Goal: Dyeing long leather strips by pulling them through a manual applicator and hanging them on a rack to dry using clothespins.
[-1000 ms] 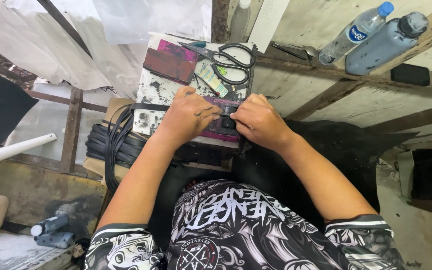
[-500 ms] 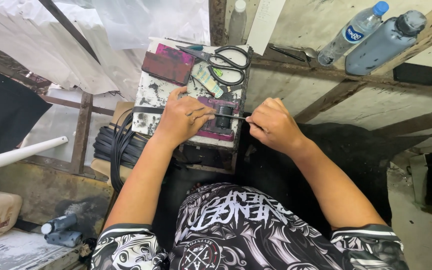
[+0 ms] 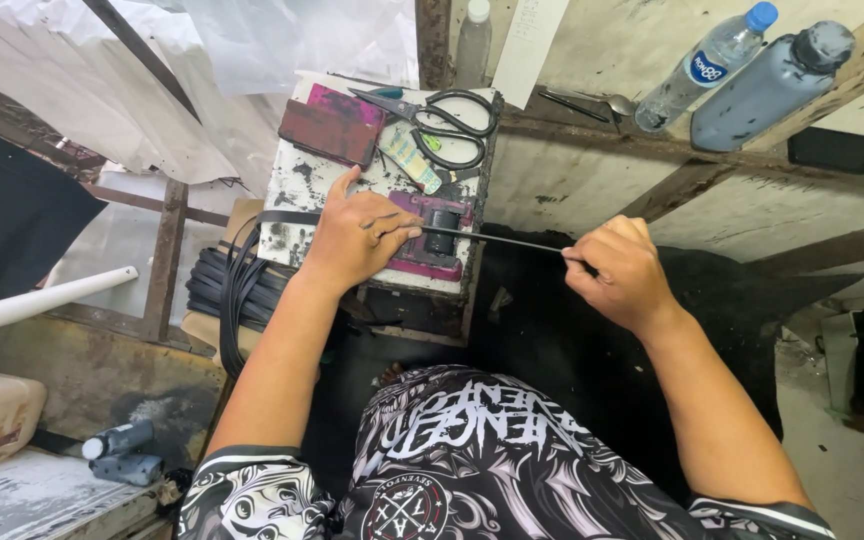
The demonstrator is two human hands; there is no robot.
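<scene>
While my left hand (image 3: 352,240) presses flat on the small black cutter (image 3: 441,230) atop the paint-stained block (image 3: 302,185), my right hand (image 3: 624,272) pinches a thin black strip (image 3: 512,241) stretched between them. I judge part of the strip is through the cutter; a coil of black strips (image 3: 227,285) hangs left of the block, seemingly unworked.

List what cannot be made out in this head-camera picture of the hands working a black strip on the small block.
- Strip's near end: hidden inside the right hand.
- Black strip under the left hand: covered by the fingers.
- Dark guide piece on the work block: too small to identify.
- Coil of black strips: partly behind the left forearm and block.
</scene>
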